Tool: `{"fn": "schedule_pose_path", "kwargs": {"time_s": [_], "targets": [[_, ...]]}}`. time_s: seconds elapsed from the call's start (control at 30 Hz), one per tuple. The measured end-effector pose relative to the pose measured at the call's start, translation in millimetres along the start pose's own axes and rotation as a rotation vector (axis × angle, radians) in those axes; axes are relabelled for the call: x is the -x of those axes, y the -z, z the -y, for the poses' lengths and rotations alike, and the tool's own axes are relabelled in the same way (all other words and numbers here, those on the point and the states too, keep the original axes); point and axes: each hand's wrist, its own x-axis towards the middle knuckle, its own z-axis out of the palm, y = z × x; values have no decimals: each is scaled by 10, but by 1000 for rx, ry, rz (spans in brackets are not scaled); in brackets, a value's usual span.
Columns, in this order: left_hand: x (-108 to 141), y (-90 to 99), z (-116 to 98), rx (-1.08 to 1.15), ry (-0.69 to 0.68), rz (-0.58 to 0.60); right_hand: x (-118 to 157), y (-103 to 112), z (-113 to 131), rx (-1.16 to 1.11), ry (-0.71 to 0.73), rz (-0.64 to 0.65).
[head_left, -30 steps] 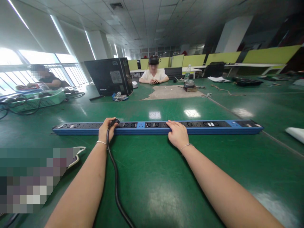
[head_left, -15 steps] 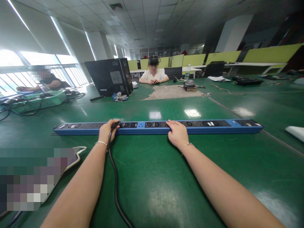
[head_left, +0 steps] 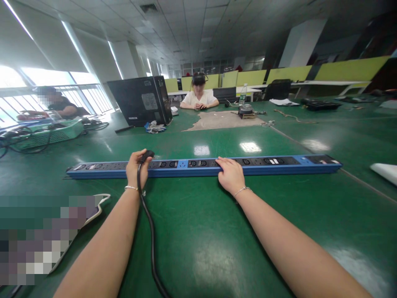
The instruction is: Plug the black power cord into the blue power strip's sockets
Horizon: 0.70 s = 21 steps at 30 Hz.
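Straight to the long blue power strip (head_left: 182,174), lying crosswise on the green table (head_left: 198,240)! Pinching a black plug (head_left: 148,154) in the left hand (head_left: 134,169), up by the strip, with a black cable (head_left: 153,236) trailing past the wrist. Resting the right hand (head_left: 232,174) on the strip, with the thumb hidden; can't tell whether clasping or just pressing. Further out, past gloves (head_left: 155,127) beside a black computer case (head_left: 130,109), to a seated person (head_left: 199,99) in white.

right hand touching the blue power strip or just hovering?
Touching. The head view shows the right hand laid over the near edge of the blue power strip, fingers on its socketed top face, with no gap showing.
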Motion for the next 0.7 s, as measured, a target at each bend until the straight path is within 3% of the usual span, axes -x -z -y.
{"fn": "schedule_pose_path", "kwargs": {"time_s": [0.13,0.23,0.37,0.7], "targets": [[158,-274,-278,9,-20,240,-1,-4,0,6,0,-10],[265,-464,-422,-99,-116,332,-1,-5,1,6,7,-18],[323,-578,-471,-197,-187,380,0,-4,8,2,-2,-19],[336,-555,-476,-319,-187,407,-6,-5,11,-7,-4,-20]]}}
